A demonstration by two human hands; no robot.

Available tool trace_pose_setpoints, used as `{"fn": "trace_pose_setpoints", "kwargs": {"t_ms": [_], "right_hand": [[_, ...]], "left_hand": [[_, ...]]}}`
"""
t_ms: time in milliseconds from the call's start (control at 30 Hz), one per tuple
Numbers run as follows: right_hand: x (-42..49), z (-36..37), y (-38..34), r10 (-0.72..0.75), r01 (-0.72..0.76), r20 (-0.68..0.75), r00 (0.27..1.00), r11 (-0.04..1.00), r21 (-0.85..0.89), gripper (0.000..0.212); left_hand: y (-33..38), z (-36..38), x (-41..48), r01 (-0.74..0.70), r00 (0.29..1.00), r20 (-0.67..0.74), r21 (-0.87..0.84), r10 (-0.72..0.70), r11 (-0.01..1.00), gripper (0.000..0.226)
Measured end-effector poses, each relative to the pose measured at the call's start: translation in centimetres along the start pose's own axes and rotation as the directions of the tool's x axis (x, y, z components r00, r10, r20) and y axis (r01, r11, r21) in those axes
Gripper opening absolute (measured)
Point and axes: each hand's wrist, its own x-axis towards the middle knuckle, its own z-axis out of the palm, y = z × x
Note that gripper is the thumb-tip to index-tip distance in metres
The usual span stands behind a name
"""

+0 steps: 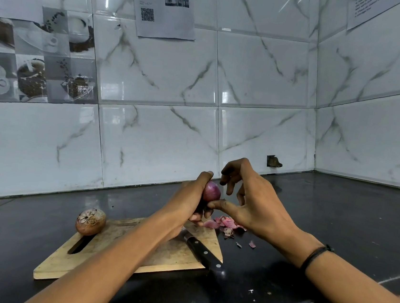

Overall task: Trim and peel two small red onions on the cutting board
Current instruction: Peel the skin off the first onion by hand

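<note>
My left hand (189, 200) grips a small purple-red onion (212, 191) and holds it in the air above the far right corner of the wooden cutting board (117, 251). My right hand (250, 202) is beside the onion, its thumb pressed against the onion's lower side and its fingers curled loosely above it. A second onion (90, 221), still in its dry brown skin, sits at the board's far left corner. A knife with a black riveted handle (203, 251) lies on the board's right side, its blade partly hidden under my left hand.
A pile of pink onion peels (225, 225) lies on the black counter (323, 215) just right of the board, with a few scraps nearer me. Tiled walls meet in a corner at the back right. The counter's front edge runs along the lower right.
</note>
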Motion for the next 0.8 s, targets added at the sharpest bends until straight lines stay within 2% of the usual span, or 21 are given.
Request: {"fn": "trace_pose_setpoints", "kwargs": {"t_ms": [300, 500, 700, 800], "right_hand": [[-0.09, -0.07, -0.35, -0.067, 0.071, 0.093, 0.993, 0.997, -0.039, 0.047], [-0.15, 0.3, -0.23, -0.063, 0.066, 0.108, 0.992, 0.997, -0.029, 0.035], [-0.26, -0.23, 0.1, 0.032, -0.032, 0.041, 0.999, 0.999, -0.001, 0.049], [-0.16, -0.31, -0.09, 0.043, -0.043, 0.02, 0.999, 0.999, 0.027, 0.048]], "left_hand": [[-0.17, 0.51, -0.09, 0.042, 0.999, 0.012, 0.029, -0.042, 0.999, 0.045], [0.1, 0.45, -0.16, 0.056, 0.998, 0.016, -0.034, -0.056, 0.998, 0.048], [0.0, -0.09, 0.0, 0.024, 1.0, 0.013, -0.026, -0.024, 0.999, 0.058], [-0.04, -0.27, 0.12, 0.012, 1.0, 0.013, -0.02, -0.012, 1.0, 0.059]]}}
